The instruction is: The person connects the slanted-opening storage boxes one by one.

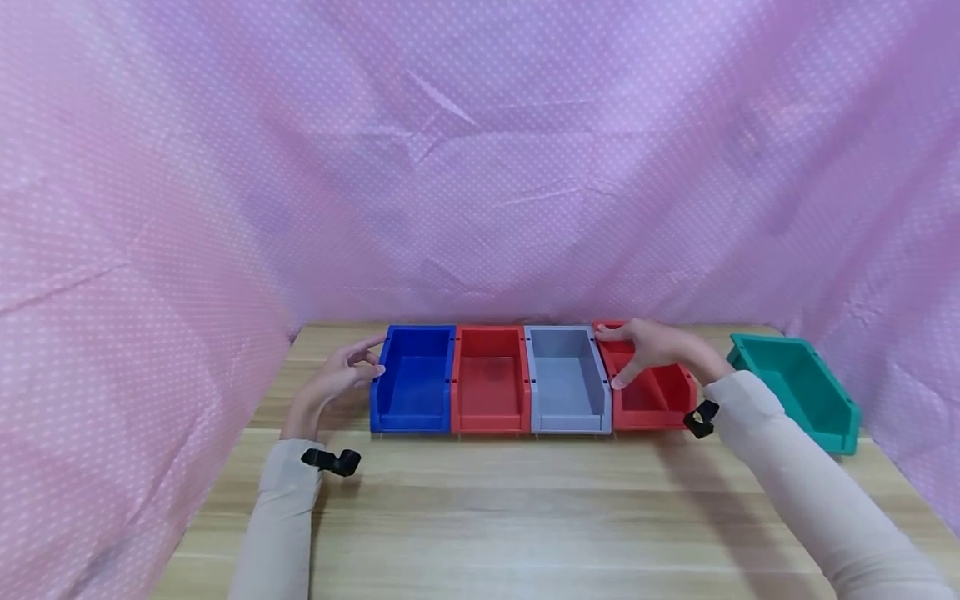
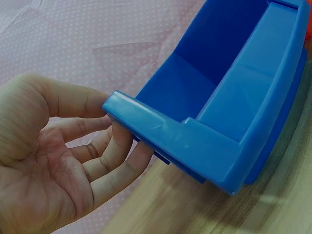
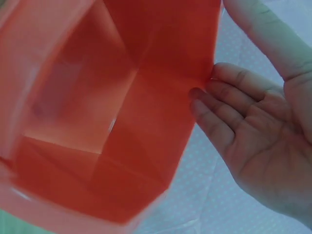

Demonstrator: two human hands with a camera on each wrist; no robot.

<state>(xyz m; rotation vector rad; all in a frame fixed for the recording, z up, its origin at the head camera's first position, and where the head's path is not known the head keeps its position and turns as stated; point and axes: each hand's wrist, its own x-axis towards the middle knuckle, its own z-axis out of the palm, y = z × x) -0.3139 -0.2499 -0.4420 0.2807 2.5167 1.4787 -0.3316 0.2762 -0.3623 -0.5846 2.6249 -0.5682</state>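
Note:
On the wooden table stand a blue bin (image 1: 414, 383), a red bin (image 1: 490, 385) and a grey bin (image 1: 567, 385), side by side in a row. A second red bin (image 1: 654, 395) joins the row's right end. At the blue bin's left side my left hand (image 1: 341, 379) grips the rim, thumb at the edge and bent fingers against the outer side, as the left wrist view shows. Reaching over the right-hand red bin, my right hand (image 1: 651, 348) touches its left rim with spread, fairly straight fingers and thumb. That hand partly hides this bin's back.
Farther right, a green bin (image 1: 798, 387) stands apart and angled, beside my right forearm. A pink dotted curtain (image 1: 480, 208) encloses the back and sides. The wooden table top (image 1: 480, 508) extends in front of the row.

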